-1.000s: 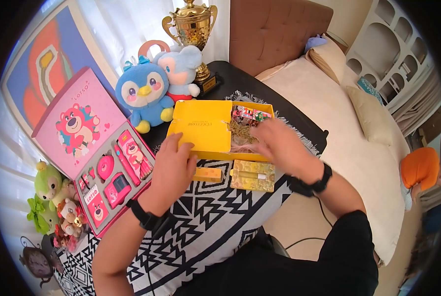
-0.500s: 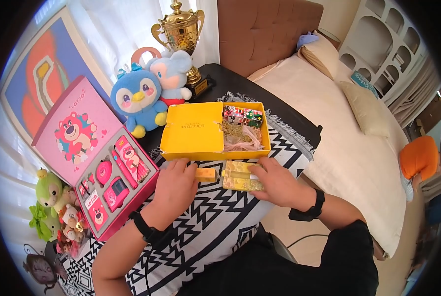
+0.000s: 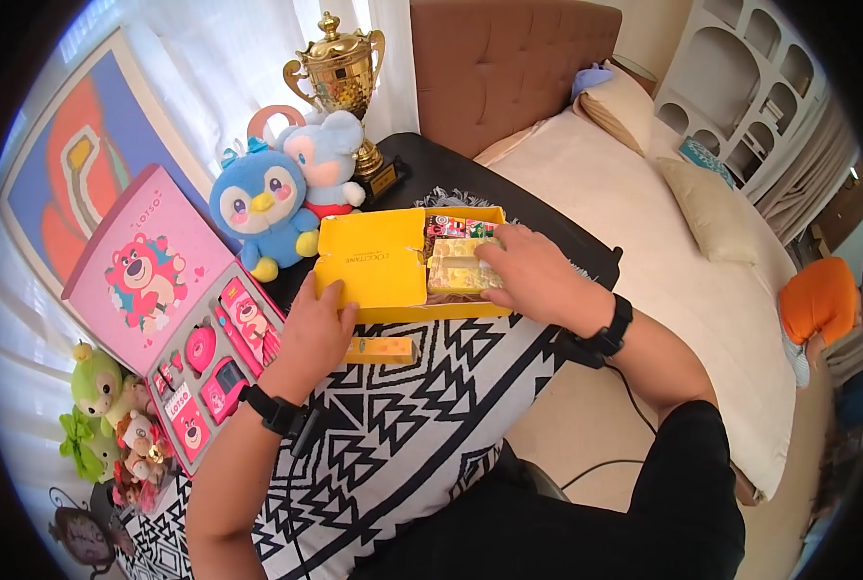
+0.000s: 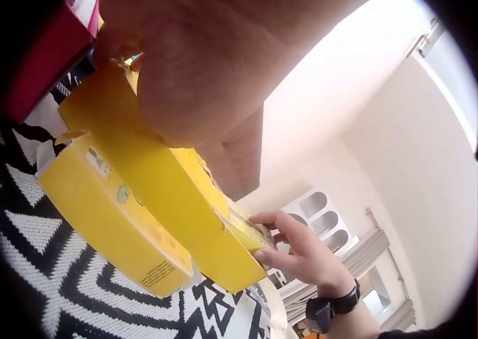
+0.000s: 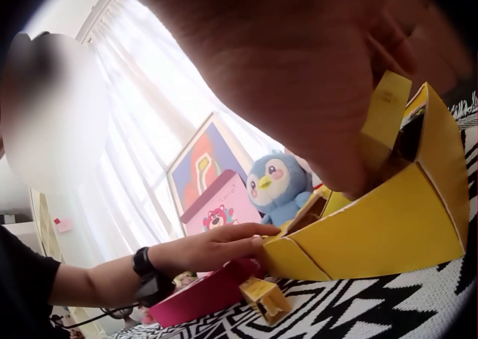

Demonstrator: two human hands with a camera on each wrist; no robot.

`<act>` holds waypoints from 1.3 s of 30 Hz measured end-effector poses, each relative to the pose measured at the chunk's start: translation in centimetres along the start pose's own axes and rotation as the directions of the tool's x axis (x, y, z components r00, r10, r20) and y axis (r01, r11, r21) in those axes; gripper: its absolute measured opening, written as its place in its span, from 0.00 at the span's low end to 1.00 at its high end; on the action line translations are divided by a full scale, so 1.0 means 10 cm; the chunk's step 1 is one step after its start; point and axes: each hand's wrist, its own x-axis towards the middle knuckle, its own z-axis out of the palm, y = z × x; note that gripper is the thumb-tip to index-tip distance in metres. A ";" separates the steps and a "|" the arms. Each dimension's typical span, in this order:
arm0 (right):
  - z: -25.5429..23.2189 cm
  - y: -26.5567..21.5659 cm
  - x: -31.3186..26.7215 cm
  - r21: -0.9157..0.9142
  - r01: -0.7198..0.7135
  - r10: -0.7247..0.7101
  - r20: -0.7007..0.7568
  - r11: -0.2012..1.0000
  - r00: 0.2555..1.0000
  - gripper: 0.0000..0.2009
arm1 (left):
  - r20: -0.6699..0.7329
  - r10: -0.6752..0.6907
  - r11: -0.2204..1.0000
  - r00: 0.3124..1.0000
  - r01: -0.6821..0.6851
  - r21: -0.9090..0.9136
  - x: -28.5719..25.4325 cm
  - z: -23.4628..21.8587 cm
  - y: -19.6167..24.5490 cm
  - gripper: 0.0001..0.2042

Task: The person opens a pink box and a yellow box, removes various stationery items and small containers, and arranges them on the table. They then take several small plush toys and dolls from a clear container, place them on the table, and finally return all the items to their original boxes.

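A yellow gift box (image 3: 372, 259) lies on the patterned cloth, its left part covered by a flap and its right part uncovered. Over that right part my right hand (image 3: 540, 275) pinches a flat patterned yellow box (image 3: 459, 275) at its right side. In the right wrist view this small box (image 5: 388, 111) is tilted within the gift box walls. My left hand (image 3: 306, 333) rests at the gift box's front left corner, fingers on the flap. Just in front lies a narrow yellow-orange carton (image 3: 383, 350), an end flap standing out in the left wrist view. Colourful printed packs (image 3: 451, 226) show behind the patterned box.
At the left stands an open pink gift set (image 3: 151, 280). Behind the gift box sit a blue penguin plush (image 3: 258, 203), another plush (image 3: 327, 159) and a gold trophy (image 3: 343, 82). A bed (image 3: 567, 174) extends to the right, and a cable (image 3: 601, 469) hangs near the floor.
My right hand first left the gift box and took hold of the patterned box on the cloth, then lifted it back over the uncovered part. My left hand returned to the flap's corner.
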 end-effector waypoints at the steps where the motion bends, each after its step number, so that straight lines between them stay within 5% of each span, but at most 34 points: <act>1: 0.04 0.01 0.05 0.001 0.002 -0.002 0.001 1.000 1.000 0.25 | 0.000 0.010 1.000 1.000 -0.010 0.000 0.00 0.00 -0.01 0.21; 3: 0.12 0.02 0.15 0.037 -0.027 0.023 0.106 0.999 0.994 0.26 | 0.014 0.006 1.000 1.000 -0.006 -0.018 0.01 -0.03 -0.02 0.21; 10: 0.31 0.08 0.15 -0.042 -0.063 0.066 0.055 0.997 0.996 0.20 | 0.005 0.006 0.998 1.000 -0.005 -0.063 -0.01 -0.05 0.01 0.21; 13: 0.22 -0.13 0.10 -0.003 -0.030 0.030 -0.112 1.000 0.993 0.16 | -0.003 0.017 0.996 1.000 -0.017 -0.093 -0.01 -0.04 -0.01 0.21; 15: 0.14 -0.40 0.05 0.111 0.177 -0.137 -0.295 0.978 0.946 0.13 | -0.014 0.014 0.997 1.000 -0.015 -0.073 -0.01 -0.02 -0.04 0.21; 19: 0.41 -0.95 0.05 0.341 0.268 -0.270 -0.041 0.901 0.962 0.18 | 0.016 -0.015 0.995 1.000 0.017 -0.103 0.03 -0.03 -0.01 0.21; 22: 0.65 -1.24 0.11 0.240 0.222 -0.244 0.066 0.945 0.968 0.21 | 0.020 0.021 0.998 1.000 -0.020 -0.054 0.02 -0.01 -0.06 0.21; 26: 0.83 -1.19 0.12 0.306 0.269 -0.274 -0.029 0.913 0.961 0.21 | 0.053 -0.007 0.997 0.999 0.011 -0.081 0.03 -0.07 -0.02 0.21; 32: 0.24 -0.74 -0.39 0.472 0.239 -0.237 -0.066 0.848 0.969 0.22 | -0.014 0.045 0.996 0.999 -0.046 -0.078 -0.01 -0.02 -0.06 0.20; 34: 0.05 -0.53 -0.51 0.307 0.201 -0.121 -0.260 0.930 0.958 0.21 | -0.003 0.045 0.997 0.999 -0.045 -0.068 0.01 -0.04 -0.04 0.20; 39: -0.05 -0.10 -0.37 0.211 0.014 0.020 -0.160 0.977 0.987 0.20 | 0.055 0.002 0.995 0.998 0.003 -0.095 0.05 -0.04 -0.03 0.21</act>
